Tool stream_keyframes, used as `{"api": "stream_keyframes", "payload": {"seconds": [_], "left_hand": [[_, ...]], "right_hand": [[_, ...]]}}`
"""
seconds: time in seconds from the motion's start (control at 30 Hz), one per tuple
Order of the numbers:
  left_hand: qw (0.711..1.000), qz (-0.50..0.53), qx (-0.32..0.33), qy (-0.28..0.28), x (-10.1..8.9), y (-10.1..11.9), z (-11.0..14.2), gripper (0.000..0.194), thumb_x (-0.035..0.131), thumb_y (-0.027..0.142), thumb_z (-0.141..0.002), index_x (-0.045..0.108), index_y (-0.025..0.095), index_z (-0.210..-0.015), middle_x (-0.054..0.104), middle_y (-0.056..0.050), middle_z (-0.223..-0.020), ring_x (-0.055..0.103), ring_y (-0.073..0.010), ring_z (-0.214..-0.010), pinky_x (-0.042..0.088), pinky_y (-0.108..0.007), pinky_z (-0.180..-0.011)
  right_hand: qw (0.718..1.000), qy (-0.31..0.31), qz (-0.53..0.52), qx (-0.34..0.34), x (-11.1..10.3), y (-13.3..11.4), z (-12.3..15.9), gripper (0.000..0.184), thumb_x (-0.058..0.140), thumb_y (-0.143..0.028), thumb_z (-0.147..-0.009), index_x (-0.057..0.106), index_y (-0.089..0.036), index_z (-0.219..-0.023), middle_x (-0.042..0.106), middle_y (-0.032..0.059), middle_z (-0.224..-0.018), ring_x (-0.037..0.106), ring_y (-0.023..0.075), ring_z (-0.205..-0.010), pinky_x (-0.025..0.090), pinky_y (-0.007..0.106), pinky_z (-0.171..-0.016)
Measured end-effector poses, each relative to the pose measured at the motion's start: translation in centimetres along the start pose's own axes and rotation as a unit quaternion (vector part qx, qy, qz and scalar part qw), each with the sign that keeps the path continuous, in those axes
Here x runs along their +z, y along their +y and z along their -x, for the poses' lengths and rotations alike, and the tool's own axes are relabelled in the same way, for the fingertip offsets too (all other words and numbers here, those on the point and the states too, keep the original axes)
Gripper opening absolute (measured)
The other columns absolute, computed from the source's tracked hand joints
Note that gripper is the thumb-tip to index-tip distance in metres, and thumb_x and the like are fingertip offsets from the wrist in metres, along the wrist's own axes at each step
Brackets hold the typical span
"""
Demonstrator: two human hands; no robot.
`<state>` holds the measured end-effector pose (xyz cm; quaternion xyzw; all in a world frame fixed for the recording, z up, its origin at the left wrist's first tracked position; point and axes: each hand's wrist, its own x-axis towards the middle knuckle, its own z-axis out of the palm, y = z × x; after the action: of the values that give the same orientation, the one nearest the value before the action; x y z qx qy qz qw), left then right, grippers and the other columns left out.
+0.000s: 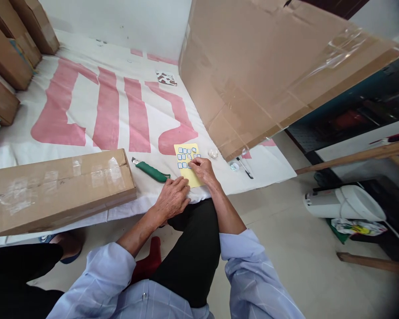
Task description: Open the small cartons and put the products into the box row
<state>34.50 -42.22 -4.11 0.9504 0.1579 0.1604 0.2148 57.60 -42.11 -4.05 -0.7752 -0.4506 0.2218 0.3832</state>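
A yellow card (194, 179) with rows of small blue-outlined squares lies near the table's front edge. My left hand (174, 194) rests flat at the card's lower left edge, fingers stretched out over it. Over the lowest row of squares, my right hand (202, 170) has its thumb and fingertips pinched together; whatever is between them is hidden or too small to name. A green-handled utility knife (152, 170) lies left of the card, its handle end close to my left hand. To the right of the card sits a small whitish, clear lump (213, 153).
A taped cardboard box (63, 190) lies at the table's front left. A large cardboard sheet or box (252, 75) leans over the right side. By it are a pen (245, 169) and a small round item (234, 166). A patterned card (166, 78) lies farther back.
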Motion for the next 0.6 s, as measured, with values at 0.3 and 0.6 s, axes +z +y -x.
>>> {"api": "stream_keyframes", "payload": {"seconds": [0.3, 0.6], "left_hand": [[1.000, -0.004, -0.005, -0.001, -0.04, 0.10, 0.07, 0.020, 0.066, 0.029, -0.103, 0.068, 0.020, -0.121, 0.066, -0.015, -0.151, 0.053, -0.0339, -0.151, 0.046, -0.053, -0.109], [1.000, -0.015, -0.002, 0.003, -0.18, 0.22, 0.21, 0.021, 0.068, 0.027, -0.102, 0.070, 0.019, -0.122, 0.066, -0.015, -0.153, 0.056, -0.0357, -0.149, 0.048, -0.053, -0.108]], "right_hand": [[0.999, 0.007, 0.050, -0.004, 0.09, -0.16, 0.15, 0.015, 0.071, -0.035, -0.082, 0.072, -0.022, -0.074, 0.072, -0.0012, -0.075, 0.063, 0.0184, -0.074, 0.045, 0.031, -0.073], [0.995, 0.021, 0.098, -0.021, 0.22, -0.73, 0.75, 0.009, 0.071, -0.029, -0.087, 0.070, -0.023, -0.093, 0.062, -0.0065, -0.072, 0.056, 0.0158, -0.071, 0.038, 0.029, -0.071]]}}
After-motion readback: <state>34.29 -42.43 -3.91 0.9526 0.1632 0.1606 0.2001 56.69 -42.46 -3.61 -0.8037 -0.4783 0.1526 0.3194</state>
